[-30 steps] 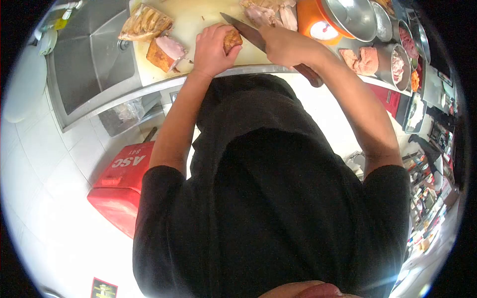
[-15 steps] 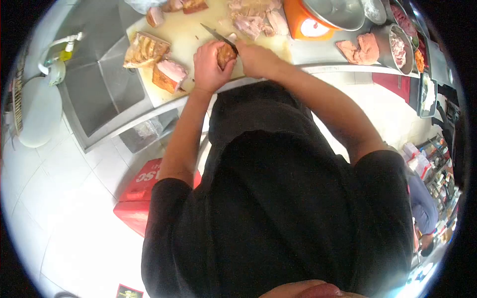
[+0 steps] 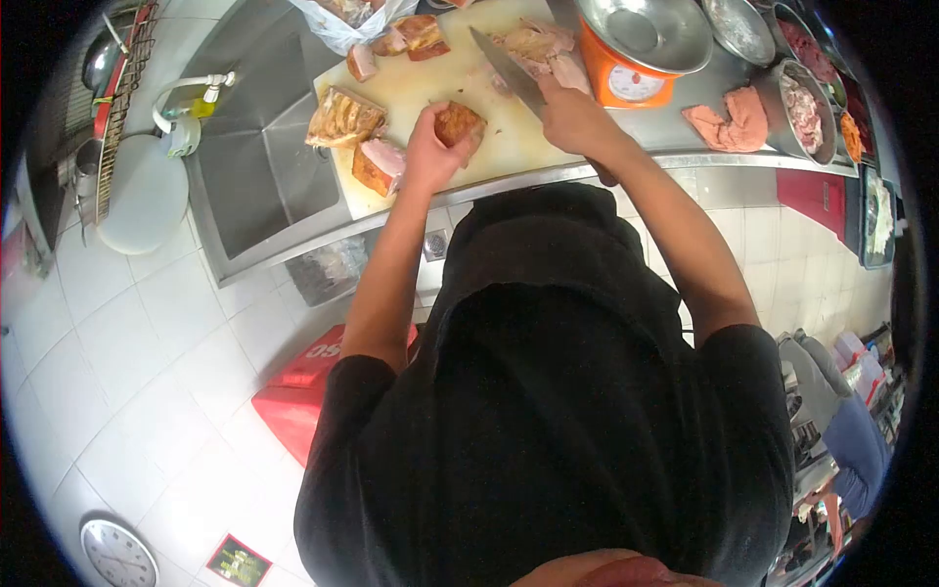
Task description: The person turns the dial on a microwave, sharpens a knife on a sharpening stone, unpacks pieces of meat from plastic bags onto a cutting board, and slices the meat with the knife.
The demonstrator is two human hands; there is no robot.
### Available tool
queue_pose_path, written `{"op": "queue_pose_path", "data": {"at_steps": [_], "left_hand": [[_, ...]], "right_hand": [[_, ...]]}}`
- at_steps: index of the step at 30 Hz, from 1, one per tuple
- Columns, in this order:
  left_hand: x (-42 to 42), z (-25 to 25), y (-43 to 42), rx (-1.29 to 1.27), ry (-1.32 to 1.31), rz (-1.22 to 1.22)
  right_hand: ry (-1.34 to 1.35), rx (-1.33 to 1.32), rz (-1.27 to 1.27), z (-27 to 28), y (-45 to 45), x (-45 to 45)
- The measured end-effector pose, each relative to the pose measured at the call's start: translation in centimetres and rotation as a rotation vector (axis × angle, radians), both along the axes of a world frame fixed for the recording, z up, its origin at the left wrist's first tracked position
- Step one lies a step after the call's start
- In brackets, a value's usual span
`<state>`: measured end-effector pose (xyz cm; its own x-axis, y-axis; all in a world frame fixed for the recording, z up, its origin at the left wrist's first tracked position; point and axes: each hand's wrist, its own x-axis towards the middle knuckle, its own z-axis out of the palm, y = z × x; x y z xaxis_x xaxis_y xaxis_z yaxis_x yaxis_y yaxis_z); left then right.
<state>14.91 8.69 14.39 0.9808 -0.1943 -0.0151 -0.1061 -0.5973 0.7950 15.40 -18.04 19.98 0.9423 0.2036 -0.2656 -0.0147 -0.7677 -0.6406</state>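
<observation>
My left hand (image 3: pixel 436 152) is closed around a browned piece of meat (image 3: pixel 460 123) on the pale cutting board (image 3: pixel 411 88). In my right hand (image 3: pixel 579 125) is a large knife (image 3: pixel 511 70), its blade pointing up and left, apart from the meat. Left of my left hand lie a ribbed chunk of roasted meat (image 3: pixel 345 117) and a piece with a pale cut face (image 3: pixel 380 162). More browned pieces (image 3: pixel 421 37) rest at the board's far side. Sliced pale meat (image 3: pixel 543 51) lies beyond the knife.
An orange kitchen scale (image 3: pixel 626 83) with a metal bowl (image 3: pixel 646 34) stands right of the board. Beside it are a crumpled salmon-coloured cloth (image 3: pixel 732 119) and a metal container of meat (image 3: pixel 804 117). On the left is a steel sink (image 3: pixel 274 166). A person in blue (image 3: pixel 859 450) is at far right.
My right hand has moved right with the knife, drawing the blade away from the meat under my left hand. The whole view has shifted, showing more of the counter's far side.
</observation>
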Motion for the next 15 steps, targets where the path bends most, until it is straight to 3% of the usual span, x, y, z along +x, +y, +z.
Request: {"op": "queue_pose_path", "data": {"at_steps": [4, 7, 15], "left_hand": [[2.8, -4.0, 3.4, -0.354, 0.343, 0.219], [2.6, -3.1, 3.1, -0.507, 0.512, 0.392], [0.4, -0.6, 1.1, -0.392, 0.6, 0.492]], "right_hand": [[0.017, 0.138, -0.005, -0.7, -0.3, -2.5], [0.088, 0.173, 0.022, -3.2, 0.0, -3.6], [0.224, 0.154, 0.071, -2.9, 2.1, -4.0]]}}
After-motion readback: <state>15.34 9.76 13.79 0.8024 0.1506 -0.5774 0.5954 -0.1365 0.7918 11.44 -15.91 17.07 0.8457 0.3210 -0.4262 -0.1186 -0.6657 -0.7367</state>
